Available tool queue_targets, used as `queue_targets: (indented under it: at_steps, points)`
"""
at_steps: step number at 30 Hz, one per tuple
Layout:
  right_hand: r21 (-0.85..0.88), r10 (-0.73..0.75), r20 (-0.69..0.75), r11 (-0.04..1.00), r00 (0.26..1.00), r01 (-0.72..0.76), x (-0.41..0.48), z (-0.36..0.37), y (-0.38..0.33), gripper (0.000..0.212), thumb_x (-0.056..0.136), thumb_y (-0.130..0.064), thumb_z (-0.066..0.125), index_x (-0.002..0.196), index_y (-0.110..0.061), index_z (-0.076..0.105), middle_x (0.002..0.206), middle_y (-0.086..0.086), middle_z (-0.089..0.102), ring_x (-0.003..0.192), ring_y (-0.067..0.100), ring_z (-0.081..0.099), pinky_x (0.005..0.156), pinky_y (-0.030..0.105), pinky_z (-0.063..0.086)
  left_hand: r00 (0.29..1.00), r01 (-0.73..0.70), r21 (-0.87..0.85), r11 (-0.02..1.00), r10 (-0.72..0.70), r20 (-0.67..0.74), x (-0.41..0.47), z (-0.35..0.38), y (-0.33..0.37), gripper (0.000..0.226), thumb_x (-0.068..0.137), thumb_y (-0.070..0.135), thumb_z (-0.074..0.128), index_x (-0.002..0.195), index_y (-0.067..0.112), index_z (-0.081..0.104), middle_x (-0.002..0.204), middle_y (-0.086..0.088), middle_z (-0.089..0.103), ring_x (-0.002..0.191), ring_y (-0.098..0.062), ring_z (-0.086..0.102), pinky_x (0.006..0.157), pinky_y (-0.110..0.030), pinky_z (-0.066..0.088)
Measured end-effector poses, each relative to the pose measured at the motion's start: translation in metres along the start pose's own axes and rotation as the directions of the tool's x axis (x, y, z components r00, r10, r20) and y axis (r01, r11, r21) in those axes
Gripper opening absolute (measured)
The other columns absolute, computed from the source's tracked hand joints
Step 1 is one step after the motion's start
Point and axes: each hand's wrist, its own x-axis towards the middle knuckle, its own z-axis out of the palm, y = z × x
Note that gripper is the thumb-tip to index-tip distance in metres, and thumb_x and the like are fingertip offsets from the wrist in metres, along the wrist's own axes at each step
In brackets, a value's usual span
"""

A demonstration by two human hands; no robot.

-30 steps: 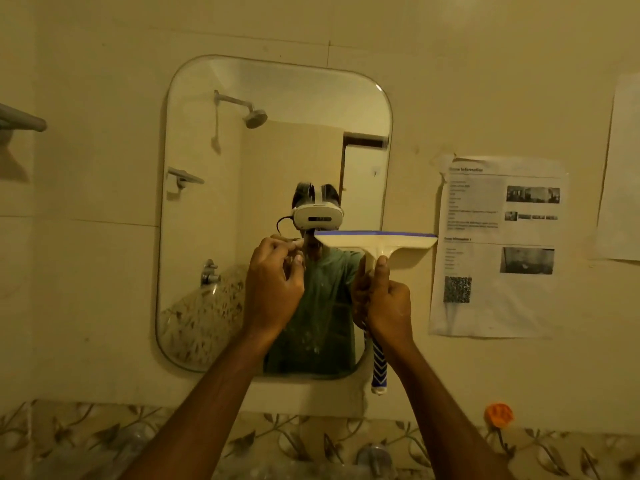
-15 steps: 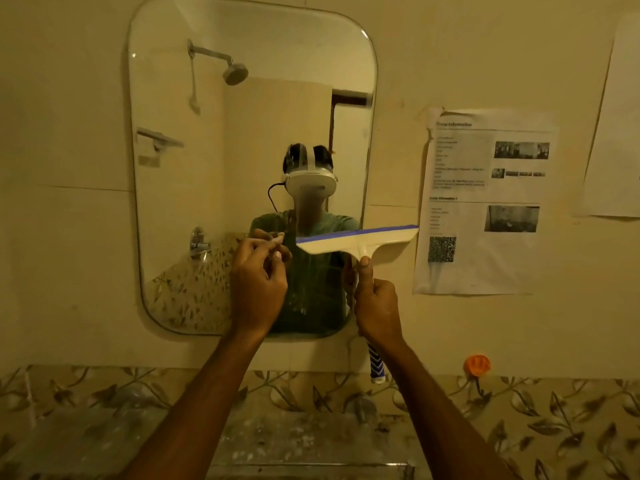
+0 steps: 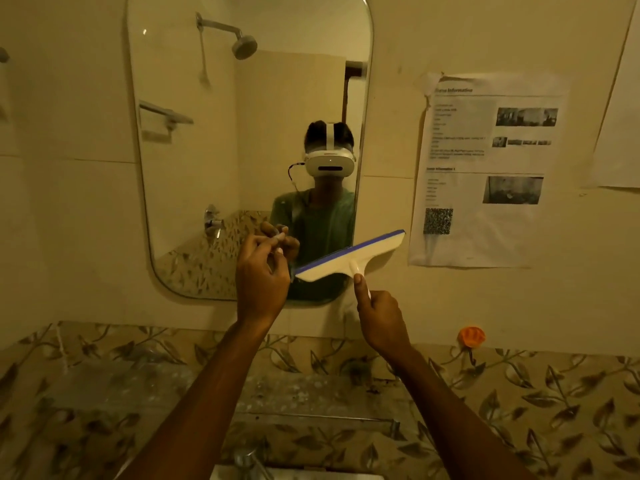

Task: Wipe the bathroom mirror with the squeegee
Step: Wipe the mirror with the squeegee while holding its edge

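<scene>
A tall mirror (image 3: 194,174) with rounded corners hangs on the tiled wall. My right hand (image 3: 379,315) grips the handle of a white squeegee (image 3: 349,259) whose blue blade edge tilts up to the right, over the mirror's lower right corner. My left hand (image 3: 261,275) is just left of the blade's low end, fingers pinched together near the blade tip; whether it touches the blade is unclear. The squeegee's handle is mostly hidden by my right hand.
A printed paper sheet (image 3: 485,168) is taped to the wall right of the mirror, another sheet (image 3: 620,109) at the far right. An orange hook (image 3: 471,336) sits on the wall below. A glass shelf (image 3: 311,393) and a tap (image 3: 247,459) are beneath my arms.
The view has tipped downward, so the mirror sits higher. The squeegee has come down toward the mirror's lower right corner and its blade now tilts up to the right. Both hands moved lower.
</scene>
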Motion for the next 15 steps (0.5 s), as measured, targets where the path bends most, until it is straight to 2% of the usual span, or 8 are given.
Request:
queue_targets:
  at_steps: [3,7,13,15]
  points:
    - [-0.041,-0.024,0.039,0.999,0.999,0.026,0.000,-0.006,0.005,0.060,0.097,-0.057,0.035,0.055,-0.017,0.047,0.051,-0.001,0.045,0.048,0.012,0.044,0.052,0.026,0.036,0.999,0.044,0.034,0.998,-0.044,0.008,-0.010,0.000,0.000,0.020,0.092,0.008,0.057,0.109,0.006,0.067,0.104,-0.007,0.057,0.091,-0.017,0.057,0.070,-0.011,0.043]
    - [-0.189,-0.044,0.126,0.980,0.991,0.067,-0.010,-0.018,0.026,0.063,0.091,-0.066,0.030,0.054,-0.017,0.048,0.051,-0.001,0.045,0.048,0.013,0.043,0.052,0.028,0.035,0.996,0.086,0.077,0.993,-0.087,0.005,-0.022,-0.002,0.001,0.021,0.091,0.008,0.056,0.109,0.005,0.067,0.099,-0.004,0.055,0.084,-0.018,0.056,0.063,-0.008,0.035]
    - [-0.238,-0.068,0.162,0.966,0.984,0.106,-0.010,-0.027,0.033,0.075,0.080,-0.080,0.021,0.057,-0.016,0.053,0.054,0.006,0.054,0.052,0.023,0.053,0.056,0.035,0.044,0.995,0.092,0.082,0.992,-0.095,0.025,-0.028,-0.018,0.005,0.022,0.091,0.009,0.056,0.110,0.007,0.067,0.103,-0.006,0.056,0.088,-0.019,0.057,0.068,-0.015,0.042]
    - [-0.244,-0.070,0.153,0.964,0.986,0.106,-0.013,-0.030,0.032,0.077,0.080,-0.081,0.020,0.056,-0.015,0.052,0.054,0.008,0.055,0.052,0.025,0.053,0.056,0.036,0.045,0.996,0.077,0.093,0.993,-0.080,0.029,-0.022,-0.029,0.006,0.023,0.091,0.009,0.056,0.112,0.006,0.066,0.105,-0.008,0.058,0.089,-0.017,0.057,0.069,-0.011,0.040]
